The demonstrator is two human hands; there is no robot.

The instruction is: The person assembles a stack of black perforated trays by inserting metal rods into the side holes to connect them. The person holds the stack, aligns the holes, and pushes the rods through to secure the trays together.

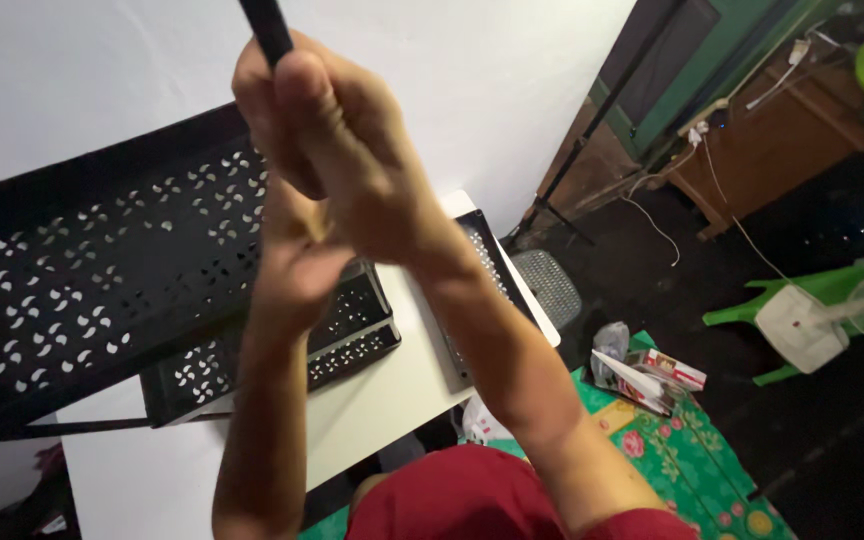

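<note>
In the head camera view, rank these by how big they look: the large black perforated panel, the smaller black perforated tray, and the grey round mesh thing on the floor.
1. Large black perforated panel, though it sits nearer the camera.
2. Smaller black perforated tray, partly hidden by the forearms.
3. Grey round mesh thing, farther away on the floor, so its true size is unsure.

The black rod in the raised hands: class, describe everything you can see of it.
Only a short stretch of the black rod shows. It is slim, dark and smooth, of unclear material, slightly tilted, running out of the top of the picture. Its lower end disappears inside the right hand, closed around it; the left hand presses just below.
</note>
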